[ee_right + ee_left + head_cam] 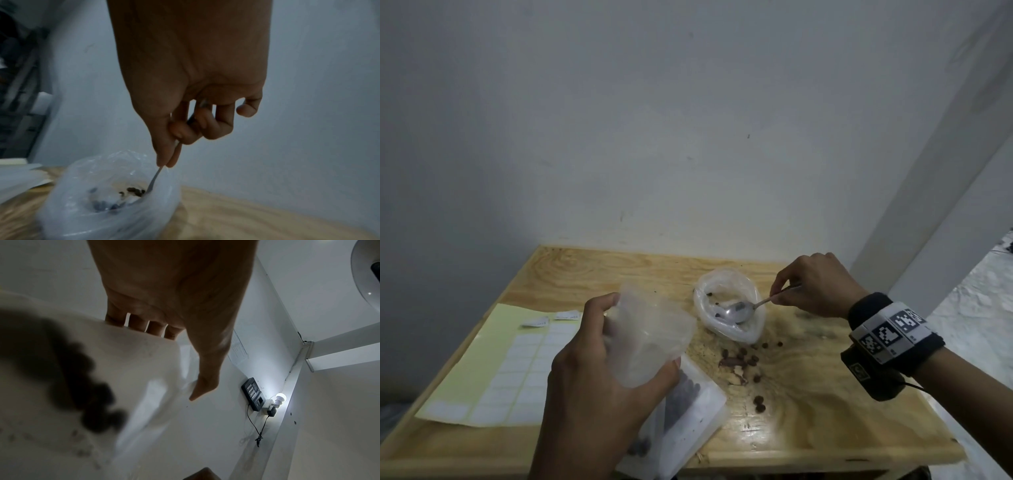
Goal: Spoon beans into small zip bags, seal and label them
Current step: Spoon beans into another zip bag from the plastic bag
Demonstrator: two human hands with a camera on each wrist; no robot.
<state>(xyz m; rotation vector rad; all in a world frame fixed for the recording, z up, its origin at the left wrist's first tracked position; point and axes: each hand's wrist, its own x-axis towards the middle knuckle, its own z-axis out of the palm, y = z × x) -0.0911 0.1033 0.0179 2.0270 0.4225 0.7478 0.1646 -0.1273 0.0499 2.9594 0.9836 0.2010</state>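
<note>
My left hand [599, 353] grips a small clear zip bag [650, 339] above the table's front, mouth facing right; in the left wrist view the zip bag [131, 369] shows dark beans [82, 394] blurred at its lower end. My right hand [815, 284] pinches the handle of a metal spoon [743, 310], whose bowl sits inside a rolled-down plastic bag of beans [726, 305]. In the right wrist view the spoon [154, 178] dips among the few brown beans [133, 190] left in that plastic bag [107, 194].
Loose beans [746, 359] lie scattered on the wooden table [825, 421] right of centre. A yellow sheet of white labels [517, 363] lies at the left, two peeled labels [551, 318] beyond it. Filled zip bags [688, 421] lie under my left hand. A wall backs the table.
</note>
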